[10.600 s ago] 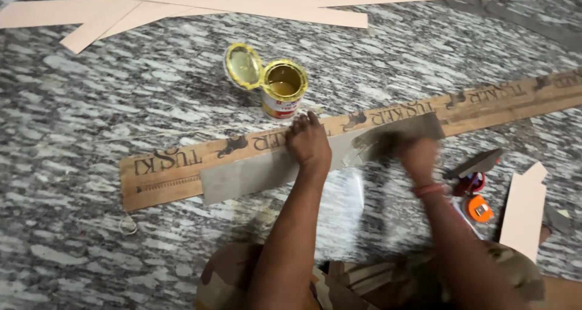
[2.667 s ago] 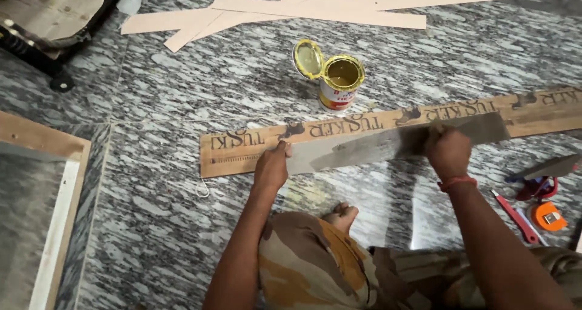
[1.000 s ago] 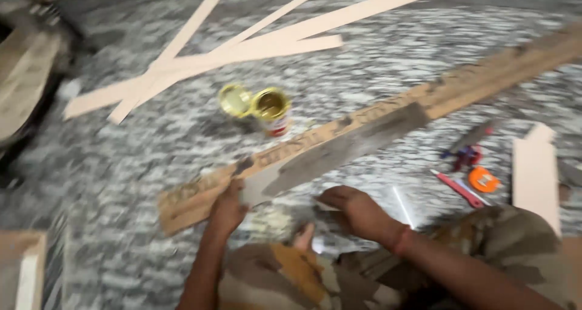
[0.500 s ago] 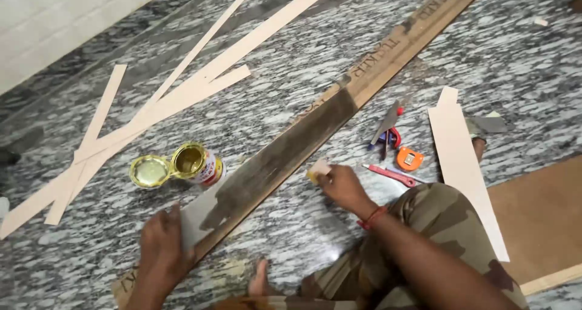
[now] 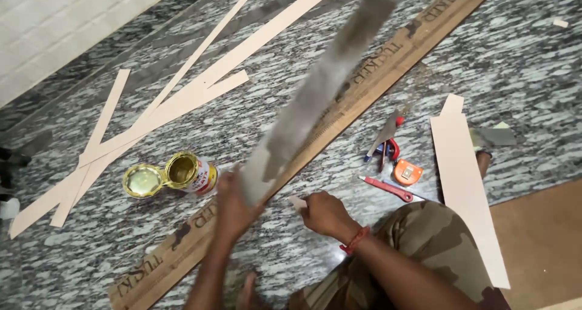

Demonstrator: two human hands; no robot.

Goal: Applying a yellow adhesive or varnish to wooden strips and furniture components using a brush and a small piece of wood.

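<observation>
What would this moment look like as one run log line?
left hand: lifts grey strip, blurred | right hand: holds small pale piece | plywood plank on floor | open tin beside

camouflage trousers (image 5: 436,249), red wrist thread (image 5: 354,239)

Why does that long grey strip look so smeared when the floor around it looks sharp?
In the head view, the grey strip is motion-blurred, as is the left hand gripping its lower end; the open tin, the long printed board and the stone floor are crisp. The right hand is only slightly soft. Lighting is even, with a pale sheen on the floor by the knees.
</observation>
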